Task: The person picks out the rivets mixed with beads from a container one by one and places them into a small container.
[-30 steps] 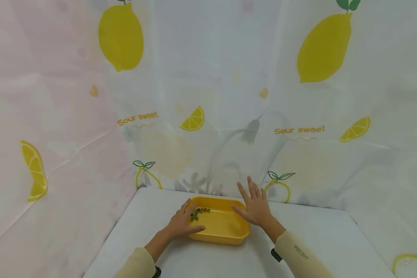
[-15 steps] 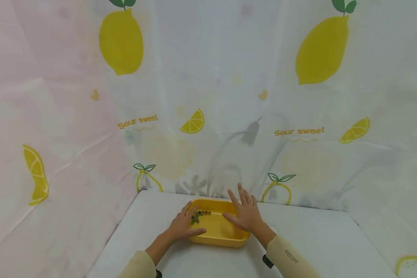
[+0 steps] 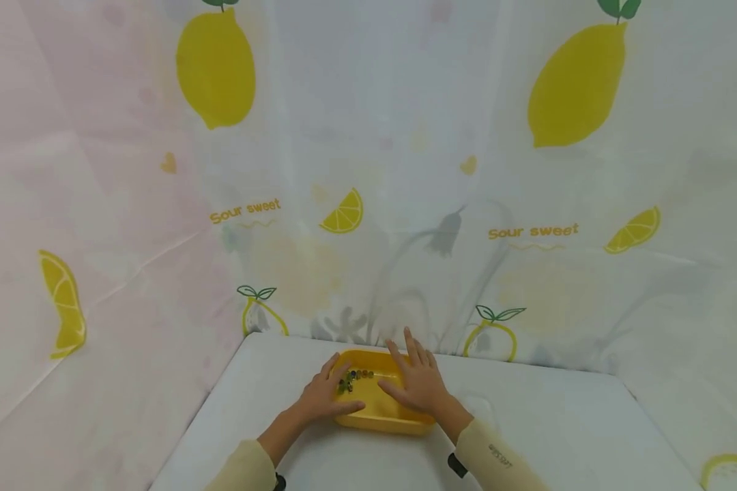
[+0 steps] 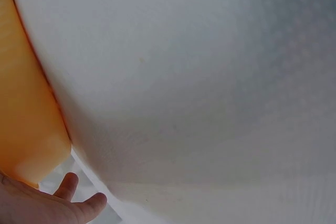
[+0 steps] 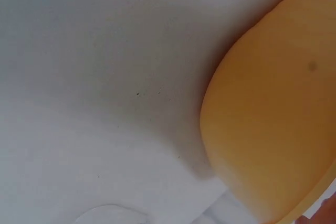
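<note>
A yellow plastic tray (image 3: 383, 424) stands on the white table. Several small glassy marbles (image 3: 364, 374), greenish and dark, are gathered at its left end. My left hand (image 3: 321, 399) lies at that end with fingers extended and the thumb out over the front rim; its palm hides part of the tray. In the left wrist view, the tips of my left hand (image 4: 58, 203) show beside the tray's outer wall. My right hand (image 3: 419, 384) spreads its fingers over the tray's right part, pointing away from me. Whether it touches the tray cannot be told.
A faint clear, rounded outline (image 3: 484, 409) lies on the table right of the tray; its curved edge (image 5: 111, 206) shows in the right wrist view. Behind the table (image 3: 559, 423) hangs a cloth (image 3: 399, 170) printed with lemons, with another side of it at the left.
My right hand has moved left, from the tray's right end to over its right part. The left hand and the marbles stay nearly where they were.
</note>
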Demonstrator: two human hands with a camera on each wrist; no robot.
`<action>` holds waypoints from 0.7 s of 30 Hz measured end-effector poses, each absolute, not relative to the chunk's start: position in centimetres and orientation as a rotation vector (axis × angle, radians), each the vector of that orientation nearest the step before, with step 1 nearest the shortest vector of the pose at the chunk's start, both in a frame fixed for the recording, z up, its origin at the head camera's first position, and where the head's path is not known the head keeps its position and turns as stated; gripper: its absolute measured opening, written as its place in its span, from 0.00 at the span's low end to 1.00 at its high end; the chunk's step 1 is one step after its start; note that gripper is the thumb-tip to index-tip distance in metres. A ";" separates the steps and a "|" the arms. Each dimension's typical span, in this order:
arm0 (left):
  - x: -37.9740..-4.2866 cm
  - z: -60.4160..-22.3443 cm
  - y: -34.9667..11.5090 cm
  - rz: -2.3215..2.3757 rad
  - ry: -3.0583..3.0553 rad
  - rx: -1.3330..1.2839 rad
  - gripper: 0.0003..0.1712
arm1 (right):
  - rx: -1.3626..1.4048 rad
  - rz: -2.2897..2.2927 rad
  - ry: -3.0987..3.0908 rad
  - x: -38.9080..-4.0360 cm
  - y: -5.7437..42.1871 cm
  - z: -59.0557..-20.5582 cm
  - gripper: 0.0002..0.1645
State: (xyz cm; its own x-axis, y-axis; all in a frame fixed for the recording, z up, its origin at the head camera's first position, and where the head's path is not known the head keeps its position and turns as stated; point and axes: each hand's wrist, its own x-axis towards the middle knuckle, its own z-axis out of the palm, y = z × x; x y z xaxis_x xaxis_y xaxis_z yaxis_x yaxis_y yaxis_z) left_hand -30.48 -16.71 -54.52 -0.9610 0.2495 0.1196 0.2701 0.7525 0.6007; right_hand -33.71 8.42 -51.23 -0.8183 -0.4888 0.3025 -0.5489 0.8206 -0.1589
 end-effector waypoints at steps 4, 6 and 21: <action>-30.2 -54.6 -16.7 -1.048 -2.909 -0.447 0.56 | 0.848 0.406 -2.770 -33.4 7.9 -51.7 0.50; -30.1 -54.6 -16.6 -1.045 -2.912 -0.459 0.56 | 0.858 0.411 -2.774 -33.4 7.5 -52.0 0.51; -30.4 -54.5 -16.7 -1.004 -2.905 -0.456 0.57 | 0.966 0.351 -2.767 -33.5 5.6 -52.4 0.46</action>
